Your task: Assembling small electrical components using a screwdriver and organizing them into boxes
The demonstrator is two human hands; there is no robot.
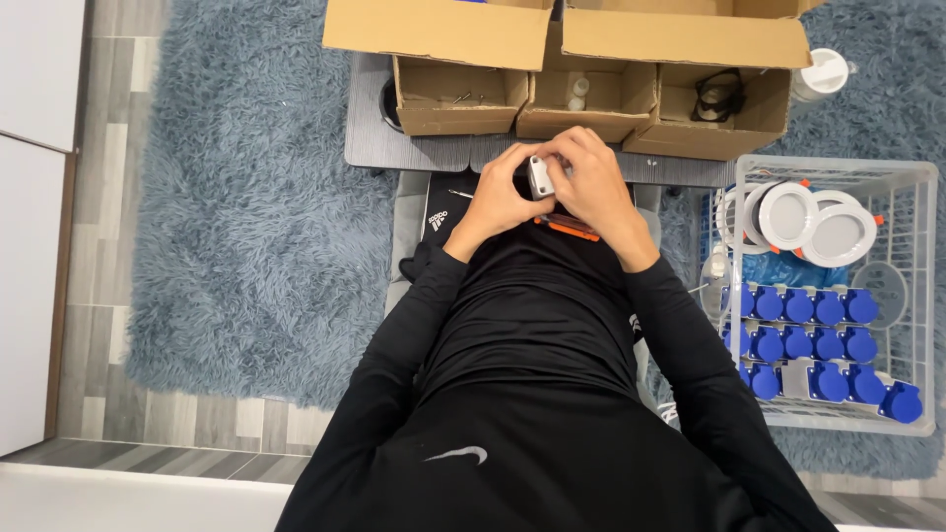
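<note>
A small grey-white device [541, 177] is being held between both hands just above the lap, at the near edge of the grey worktop [367, 138]. The left hand [500, 195] is being kept closed around its left side, the right hand [594, 182] curled over its right side. An orange tool [572, 229] is lying beneath them. Blue parts [808, 345] are sitting in the white wire basket [926, 296], well apart.

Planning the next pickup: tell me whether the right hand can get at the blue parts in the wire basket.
Probably yes. The blue parts lie uncovered in the open-topped wire basket at the person's right, nothing between. But the right hand is busy holding a small grey part.
</note>
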